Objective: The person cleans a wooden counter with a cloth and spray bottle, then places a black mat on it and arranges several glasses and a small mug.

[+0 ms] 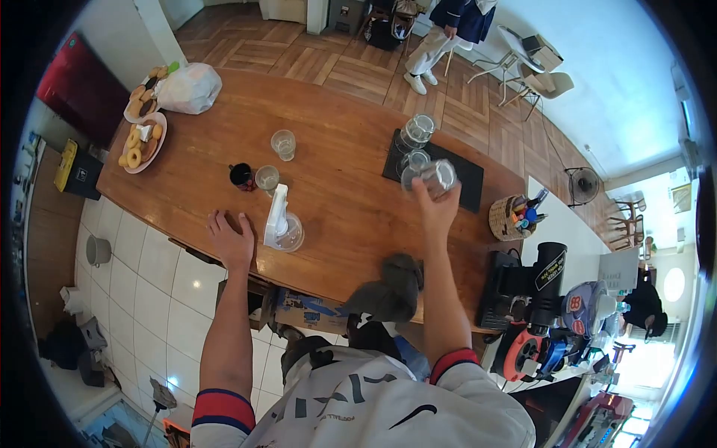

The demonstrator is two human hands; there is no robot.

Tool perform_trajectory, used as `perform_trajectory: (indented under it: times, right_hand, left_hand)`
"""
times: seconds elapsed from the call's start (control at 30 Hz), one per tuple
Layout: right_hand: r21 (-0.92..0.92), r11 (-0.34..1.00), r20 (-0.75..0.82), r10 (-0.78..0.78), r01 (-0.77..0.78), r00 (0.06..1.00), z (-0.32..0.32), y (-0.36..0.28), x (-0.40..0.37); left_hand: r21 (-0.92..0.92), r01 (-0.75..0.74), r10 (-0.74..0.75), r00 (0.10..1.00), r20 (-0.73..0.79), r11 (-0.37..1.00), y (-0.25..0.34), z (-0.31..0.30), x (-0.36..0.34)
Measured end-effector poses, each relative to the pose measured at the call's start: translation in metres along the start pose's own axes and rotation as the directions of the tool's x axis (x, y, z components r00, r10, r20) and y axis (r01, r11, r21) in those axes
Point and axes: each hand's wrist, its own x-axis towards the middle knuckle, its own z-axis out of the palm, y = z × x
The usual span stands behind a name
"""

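My right hand (pixel 439 207) grips a clear drinking glass (pixel 441 176) over the near side of a black mat (pixel 468 187). Other clear glasses (pixel 418 131) stand on that mat, close to the held one. Resting on the near edge of the wooden table (pixel 340 216), my left hand (pixel 231 239) has its fingers spread and holds nothing. Just right of it is a clear spray bottle (pixel 290 234) with a white trigger head. Beyond the bottle are a dark mug (pixel 240 177), a glass (pixel 267 178) beside it and another glass (pixel 284 144) farther back.
A grey cloth (pixel 388 290) hangs at the near table edge. Plates of doughnuts (pixel 142 145) and a white plastic bag (pixel 190 88) occupy the far left. To the right stand a woven pen basket (pixel 509 218) and a black machine (pixel 549 280). A person (pixel 448 37) is beyond the table.
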Motion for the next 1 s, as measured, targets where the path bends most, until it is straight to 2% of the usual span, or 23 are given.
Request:
perform_trajectory:
  times: [0.07, 0.1, 0.2, 0.23, 0.3, 0.4, 0.5, 0.53, 0.57, 0.63, 0.67, 0.7, 0.73, 0.8, 0.87, 1.0]
  right_hand:
    - [-0.343, 0.924, -0.061, -0.201, 0.168, 0.978, -0.006, 0.012, 0.032]
    - [-0.345, 0.924, -0.058, -0.2, 0.168, 0.978, -0.006, 0.017, 0.043]
    - [-0.623, 0.771, -0.059, -0.215, 0.132, 0.975, 0.005, 0.028, 0.064]
    - [-0.622, 0.771, -0.051, -0.213, 0.136, 0.976, 0.007, 0.03, 0.064]
    - [-0.735, 0.662, -0.012, -0.23, 0.147, 0.973, 0.012, 0.041, 0.066]
    - [-0.704, 0.7, -0.04, -0.206, 0.119, 0.978, 0.014, 0.053, 0.061]
    - [-0.676, 0.714, -0.01, -0.253, 0.18, 0.967, 0.012, 0.062, 0.065]
    - [-0.707, 0.664, -0.011, -0.356, 0.245, 0.934, 0.014, 0.066, 0.064]
    - [-0.7, 0.667, 0.001, -0.359, 0.257, 0.933, 0.019, 0.057, 0.058]
    - [-0.813, 0.461, 0.01, -0.601, 0.356, 0.799, 0.04, 0.019, 0.042]
    - [-0.696, 0.56, -0.003, -0.629, 0.45, 0.778, 0.055, 0.012, 0.033]
    - [-0.598, 0.694, 0.091, -0.439, 0.401, 0.894, 0.07, 0.012, 0.026]
    - [-0.507, 0.805, 0.202, -0.235, 0.307, 0.951, 0.086, 0.015, 0.02]
    - [-0.501, 0.732, 0.432, -0.25, 0.462, 0.866, 0.126, 0.038, 0.01]
    - [-0.482, 0.752, 0.534, -0.153, 0.449, 0.832, 0.16, 0.074, 0.01]
    - [-0.429, 0.733, 0.606, -0.2, 0.528, 0.77, 0.218, 0.092, 0.012]
  left_hand:
    - [0.0, 0.01, -0.01, 1.0, -0.004, 1.0, 0.0, 0.002, -0.001]
    - [0.006, 0.004, -0.004, 1.0, -0.003, 1.0, 0.0, 0.001, -0.001]
    - [0.007, 0.0, 0.0, 1.0, -0.008, 1.0, 0.002, -0.003, 0.0]
    - [0.001, -0.001, 0.001, 1.0, -0.012, 1.0, 0.003, -0.003, 0.0]
    - [-0.002, 0.012, -0.012, 1.0, -0.014, 1.0, 0.004, -0.001, 0.0]
    - [0.001, 0.035, -0.035, 0.999, -0.002, 0.999, 0.002, -0.004, 0.0]
    - [0.003, 0.068, -0.068, 0.998, 0.011, 0.998, 0.003, -0.002, -0.002]
    - [0.0, 0.062, -0.062, 0.998, 0.015, 0.998, 0.002, -0.002, -0.002]
    - [-0.002, 0.057, -0.057, 0.998, 0.014, 0.998, 0.002, -0.001, 0.0]
    - [-0.007, 0.066, -0.066, 0.998, 0.009, 0.998, 0.003, -0.003, 0.001]
    - [-0.014, 0.057, -0.057, 0.998, 0.024, 0.998, 0.003, -0.004, 0.0]
    - [-0.008, 0.06, -0.059, 0.998, 0.025, 0.998, 0.003, -0.005, 0.0]
    - [-0.008, 0.07, -0.069, 0.997, 0.04, 0.998, 0.004, -0.006, 0.0]
    - [-0.008, 0.074, -0.073, 0.996, 0.049, 0.997, 0.006, -0.006, 0.003]
    - [-0.006, 0.035, -0.035, 0.999, -0.003, 0.999, 0.004, -0.005, 0.002]
    - [0.029, 0.009, -0.008, 1.0, -0.018, 1.0, 0.001, -0.001, 0.002]
